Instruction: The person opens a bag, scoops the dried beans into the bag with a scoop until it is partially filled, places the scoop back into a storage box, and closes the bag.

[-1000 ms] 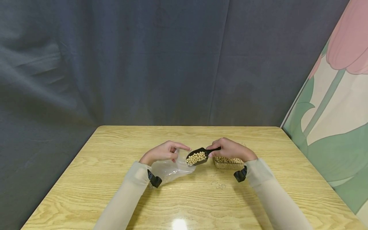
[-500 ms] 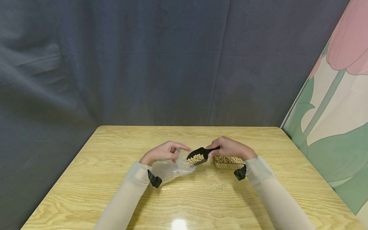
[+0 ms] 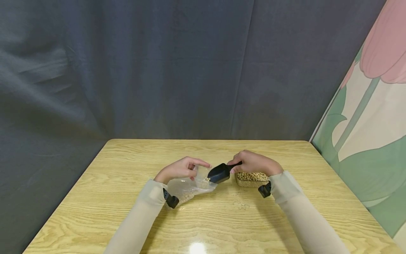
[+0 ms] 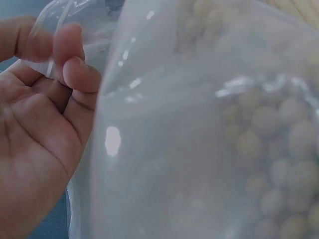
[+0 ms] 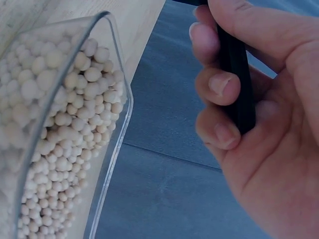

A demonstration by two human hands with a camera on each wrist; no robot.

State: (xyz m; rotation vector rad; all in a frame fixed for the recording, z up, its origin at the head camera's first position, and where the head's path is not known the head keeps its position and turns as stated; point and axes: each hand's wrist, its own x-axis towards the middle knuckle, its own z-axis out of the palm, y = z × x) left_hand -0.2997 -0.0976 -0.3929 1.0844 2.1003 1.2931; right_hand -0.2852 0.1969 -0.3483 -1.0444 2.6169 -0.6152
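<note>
My left hand (image 3: 177, 169) grips the mouth of a clear plastic bag (image 3: 198, 189), index finger stretched along the rim. In the left wrist view curled fingers hold the bag's edge, and pale round beans (image 4: 279, 172) lie inside. My right hand (image 3: 255, 164) grips the handle of a black scoop (image 3: 219, 173), which tilts down to the left at the bag's opening. A few beans (image 3: 207, 179) show at the scoop's lip; its bowl is otherwise bare. Three fingers wrap the black handle (image 5: 238, 79) in the right wrist view.
A clear box (image 3: 252, 183) of the same beans (image 5: 60, 164) stands under my right forearm. Faint small marks (image 3: 242, 205) show on the wooden table (image 3: 203, 225). A dark curtain (image 3: 177, 70) hangs behind the table, and a flower-patterned panel (image 3: 364, 141) rises at the right.
The scoop has tipped further down, and its heap of beans has slid out into the bag. More beans show in the bag's lower part. The left hand has hardly moved.
</note>
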